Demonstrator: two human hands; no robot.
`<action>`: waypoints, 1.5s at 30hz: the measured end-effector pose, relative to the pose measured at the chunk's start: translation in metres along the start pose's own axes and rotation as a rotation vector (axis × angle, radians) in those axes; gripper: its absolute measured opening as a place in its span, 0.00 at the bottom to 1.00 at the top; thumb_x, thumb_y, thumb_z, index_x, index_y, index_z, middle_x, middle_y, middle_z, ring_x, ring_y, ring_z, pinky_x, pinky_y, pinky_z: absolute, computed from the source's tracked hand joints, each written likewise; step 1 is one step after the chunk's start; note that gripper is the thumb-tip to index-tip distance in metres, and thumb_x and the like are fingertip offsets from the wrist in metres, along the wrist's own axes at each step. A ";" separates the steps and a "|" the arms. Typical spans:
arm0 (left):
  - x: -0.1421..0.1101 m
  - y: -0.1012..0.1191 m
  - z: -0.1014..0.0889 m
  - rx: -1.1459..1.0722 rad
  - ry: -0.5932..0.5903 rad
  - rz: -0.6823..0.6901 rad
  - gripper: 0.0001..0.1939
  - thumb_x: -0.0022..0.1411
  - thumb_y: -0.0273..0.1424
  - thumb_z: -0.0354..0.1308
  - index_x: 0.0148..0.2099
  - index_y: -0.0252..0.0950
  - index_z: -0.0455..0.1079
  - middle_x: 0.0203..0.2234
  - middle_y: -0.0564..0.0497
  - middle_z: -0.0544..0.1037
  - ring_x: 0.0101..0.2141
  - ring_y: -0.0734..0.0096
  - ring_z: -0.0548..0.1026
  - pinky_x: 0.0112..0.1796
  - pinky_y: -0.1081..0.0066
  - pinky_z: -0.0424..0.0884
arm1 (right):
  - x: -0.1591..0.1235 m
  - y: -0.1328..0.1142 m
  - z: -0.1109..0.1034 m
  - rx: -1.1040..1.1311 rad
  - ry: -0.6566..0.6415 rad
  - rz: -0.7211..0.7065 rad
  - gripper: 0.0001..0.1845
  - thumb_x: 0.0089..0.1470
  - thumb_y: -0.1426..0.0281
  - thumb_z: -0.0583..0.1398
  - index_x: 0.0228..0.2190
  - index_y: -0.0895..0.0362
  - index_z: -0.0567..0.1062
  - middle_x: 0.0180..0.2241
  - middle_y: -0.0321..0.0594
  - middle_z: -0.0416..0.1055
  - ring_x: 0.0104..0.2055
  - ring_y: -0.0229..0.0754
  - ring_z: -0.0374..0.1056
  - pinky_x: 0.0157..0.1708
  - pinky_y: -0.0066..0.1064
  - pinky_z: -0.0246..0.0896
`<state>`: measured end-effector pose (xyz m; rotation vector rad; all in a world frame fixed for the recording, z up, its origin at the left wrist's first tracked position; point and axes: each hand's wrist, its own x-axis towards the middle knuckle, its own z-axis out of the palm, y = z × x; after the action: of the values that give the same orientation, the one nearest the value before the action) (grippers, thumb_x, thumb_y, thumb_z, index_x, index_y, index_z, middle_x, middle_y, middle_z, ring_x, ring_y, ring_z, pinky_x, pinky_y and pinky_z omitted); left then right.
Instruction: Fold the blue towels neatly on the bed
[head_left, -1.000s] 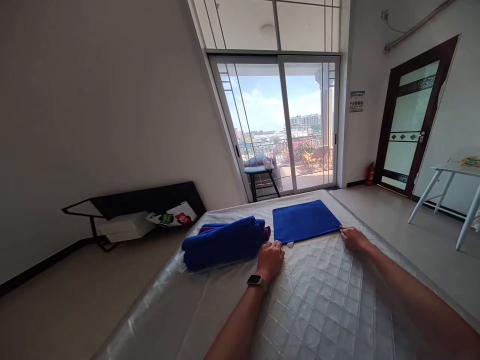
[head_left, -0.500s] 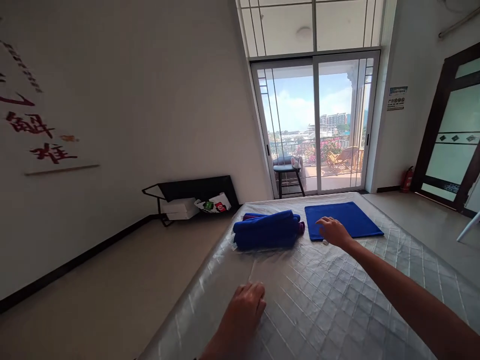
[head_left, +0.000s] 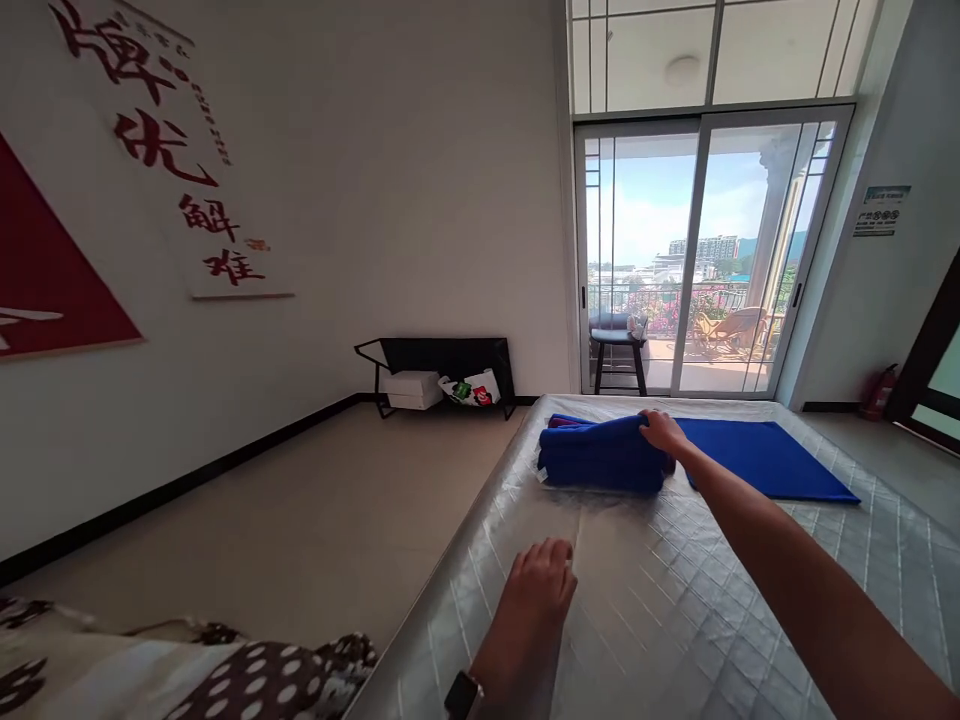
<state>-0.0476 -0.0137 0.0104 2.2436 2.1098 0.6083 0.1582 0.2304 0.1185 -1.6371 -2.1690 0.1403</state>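
Rolled-up blue cloths [head_left: 600, 460], with a bit of dark red among them, lie in a pile on the silver quilted mattress [head_left: 637, 590]. My right hand [head_left: 664, 432] has its fingers closed over the top right end of the front roll. Beside the pile, to the right, a blue cloth [head_left: 772, 462] is spread flat. My left hand [head_left: 544, 575] is nearer to me on the mattress, its fingers curled in and nothing visible in them; the fingertips are partly hidden. A dark watch [head_left: 463, 692] is on the left wrist.
Brown and cream patterned fabric [head_left: 247, 680] fills the lower left corner. A low black rack [head_left: 442, 352] with white boxes [head_left: 412, 388] and a printed bag [head_left: 471, 388] stands along the wall. Beyond the mattress are sliding glass doors [head_left: 701, 250] and a dark stool [head_left: 619, 345].
The view has swung left. My right hand has gone from above the near edge of the flat cloth to the rolled cloths and taken hold of one. The left hand stays curled on the mattress.
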 end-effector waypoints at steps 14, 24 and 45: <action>0.008 -0.027 -0.010 -0.059 0.063 0.020 0.15 0.68 0.30 0.48 0.52 0.37 0.72 0.49 0.41 0.78 0.50 0.54 0.74 0.51 0.54 0.67 | -0.185 0.045 -0.120 0.435 0.403 -0.128 0.24 0.57 0.51 0.58 0.49 0.51 0.77 0.44 0.40 0.79 0.38 0.46 0.74 0.41 0.39 0.73; -0.006 0.020 -0.028 -0.243 -0.034 0.089 0.15 0.68 0.37 0.60 0.54 0.37 0.71 0.51 0.46 0.75 0.48 0.59 0.76 0.48 0.56 0.74 | -0.366 0.139 -0.053 0.123 0.057 0.109 0.20 0.56 0.56 0.55 0.47 0.48 0.77 0.51 0.45 0.76 0.48 0.53 0.75 0.47 0.45 0.73; -0.154 0.169 0.008 -0.777 -0.210 0.091 0.18 0.69 0.44 0.51 0.50 0.43 0.76 0.39 0.50 0.84 0.36 0.65 0.83 0.40 0.69 0.78 | -0.451 0.040 -0.052 0.665 -0.253 0.165 0.26 0.50 0.67 0.67 0.52 0.49 0.73 0.38 0.36 0.79 0.39 0.45 0.76 0.41 0.35 0.69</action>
<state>0.1134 -0.1762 0.0047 1.8456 1.3405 0.9388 0.3135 -0.1899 0.0331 -1.4395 -1.8448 1.0436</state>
